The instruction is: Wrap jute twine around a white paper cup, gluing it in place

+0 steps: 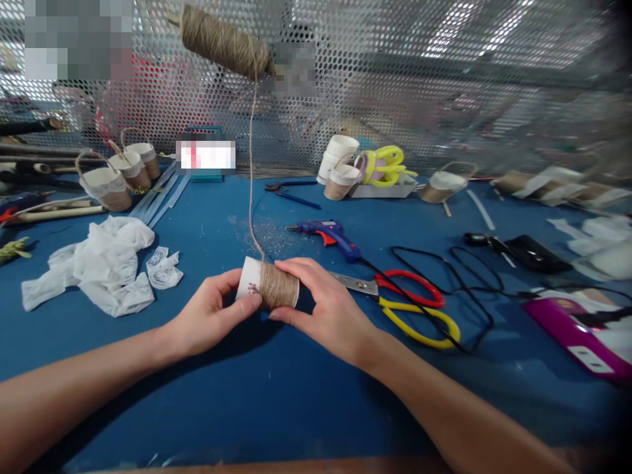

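Note:
Between my two hands lies a white paper cup (250, 273), tilted on its side, with brown twine (279, 288) wound round more than half of it. My left hand (217, 306) grips the bare white end, thumb over a small dark print. Around the wound end closes my right hand (326, 306), thumb below and fingers above. A single strand of twine (251, 164) runs up from the cup to a large twine spool (222, 43) hung on a rod. A blue glue gun (328, 232) rests just beyond my right hand.
Scissors (409, 306) with red and yellow handles lie right of my right hand, crossed by a black cord. White lace (106, 263) is heaped at left. Small twine-wrapped baskets (106, 187), pliers (293, 194) and a purple power strip (575, 336) surround the work area. Behind stands a perforated metal panel (395, 85).

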The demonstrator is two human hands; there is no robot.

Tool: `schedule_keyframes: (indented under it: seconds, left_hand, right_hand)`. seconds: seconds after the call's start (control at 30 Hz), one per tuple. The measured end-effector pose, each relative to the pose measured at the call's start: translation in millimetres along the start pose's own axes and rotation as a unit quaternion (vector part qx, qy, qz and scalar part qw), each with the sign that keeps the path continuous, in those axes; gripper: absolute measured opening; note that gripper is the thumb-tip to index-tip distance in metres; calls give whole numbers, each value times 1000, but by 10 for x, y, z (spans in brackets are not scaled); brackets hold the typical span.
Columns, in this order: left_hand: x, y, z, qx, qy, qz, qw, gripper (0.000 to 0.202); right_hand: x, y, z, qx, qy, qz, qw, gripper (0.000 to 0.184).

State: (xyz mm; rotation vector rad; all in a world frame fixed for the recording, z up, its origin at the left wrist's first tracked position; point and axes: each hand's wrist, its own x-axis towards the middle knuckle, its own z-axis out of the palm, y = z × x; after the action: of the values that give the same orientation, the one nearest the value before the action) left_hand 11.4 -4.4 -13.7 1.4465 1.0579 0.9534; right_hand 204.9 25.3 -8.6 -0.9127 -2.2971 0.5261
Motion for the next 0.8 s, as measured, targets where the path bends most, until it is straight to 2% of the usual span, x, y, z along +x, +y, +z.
schedule_keyframes:
  seconds: [0.3,0.53,0.8]
  left_hand:
    - [9,61,4,-7,9,-39,999,28]
    - [43,57,20,-69,36,-87,993,26]
    - [68,66,22,-43,39,-90,994,28]
  right_hand:
    - [-12,5,21,-35,-1,-17,999,51]
    - [-23,-3,41,-55,-12,-31,998,50]
    - [-13,-24,25,-47,-27,-15,998,51]
